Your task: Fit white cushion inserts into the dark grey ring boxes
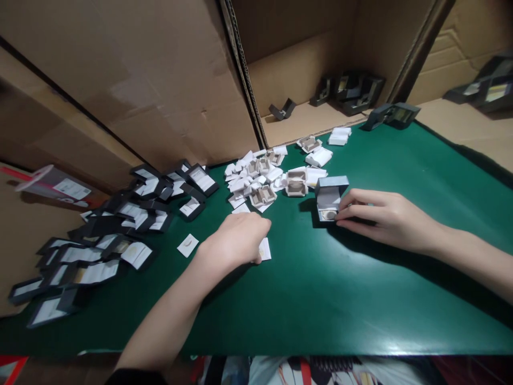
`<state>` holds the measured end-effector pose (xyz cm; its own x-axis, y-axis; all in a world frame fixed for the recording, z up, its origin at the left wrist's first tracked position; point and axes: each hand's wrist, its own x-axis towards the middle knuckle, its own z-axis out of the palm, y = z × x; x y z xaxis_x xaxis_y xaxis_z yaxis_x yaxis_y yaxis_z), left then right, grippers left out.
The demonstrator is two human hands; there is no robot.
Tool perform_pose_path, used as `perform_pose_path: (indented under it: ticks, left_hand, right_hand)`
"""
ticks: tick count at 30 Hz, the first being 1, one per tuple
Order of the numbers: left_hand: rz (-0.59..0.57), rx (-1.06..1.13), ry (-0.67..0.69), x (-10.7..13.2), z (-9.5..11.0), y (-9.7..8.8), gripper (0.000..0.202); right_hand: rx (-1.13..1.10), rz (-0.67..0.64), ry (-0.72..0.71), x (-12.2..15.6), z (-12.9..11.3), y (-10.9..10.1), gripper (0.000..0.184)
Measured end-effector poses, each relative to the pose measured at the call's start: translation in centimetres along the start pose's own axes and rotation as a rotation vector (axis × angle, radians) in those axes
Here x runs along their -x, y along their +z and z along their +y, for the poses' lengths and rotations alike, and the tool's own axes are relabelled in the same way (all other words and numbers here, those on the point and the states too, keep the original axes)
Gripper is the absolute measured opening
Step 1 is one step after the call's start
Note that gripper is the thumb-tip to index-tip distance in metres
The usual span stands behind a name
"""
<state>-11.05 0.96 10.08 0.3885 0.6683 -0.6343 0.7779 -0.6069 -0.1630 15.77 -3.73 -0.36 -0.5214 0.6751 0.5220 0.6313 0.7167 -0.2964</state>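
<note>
My right hand (385, 218) grips the side of a small blue-grey jewellery box (333, 184), which stands on the table with its lid raised. In its base is a white insert (328, 215) with a darker oval middle. To the left, my left hand (236, 235) is closed, its fingers pinching at a small white square card (265, 249) on the table; the card is partly hidden under the hand. Left of that hand lies another white square card (188, 245) with a curved slit or mark. Behind both hands is a pile of white and grey box inserts (262, 198).
Many open dark boxes (132, 214) with white linings are heaped at the left, beside a plastic cup (60, 184). Cardboard walls (160, 69) rise along the back of the green table (340, 310). More dark boxes (356, 91) sit in a cardboard carton at the back right.
</note>
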Motion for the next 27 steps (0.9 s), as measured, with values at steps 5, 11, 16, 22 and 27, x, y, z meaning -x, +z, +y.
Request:
perform_pose_path:
  ticks: [5,11,16,22,27]
  left_hand:
    - [0.207,0.112,0.244,-0.5,0.1,0.7,0.01]
    - [0.734,0.165,0.444,-1.9,0.6,0.5,0.008]
    - [1.194,0.106,0.644,-3.6,1.1,1.4,0.01]
    - [1.279,0.328,0.681,-4.5,3.1,2.8,0.012]
    - [1.245,0.5,0.705,-4.8,4.0,4.0,0.007]
  right_hand:
    - [-0.026,0.021,0.004,0.0,0.1,0.0,0.009]
    - [-0.159,-0.07,-0.074,-0.2,-0.5,0.1,0.01]
    - [-0.433,-0.096,0.032,-0.5,-1.4,-0.4,0.009]
    - [-0.613,-0.056,0.265,-1.1,-1.9,-1.1,0.012]
    - [-0.675,-0.115,0.352,-1.3,-2.3,-0.9,0.018]
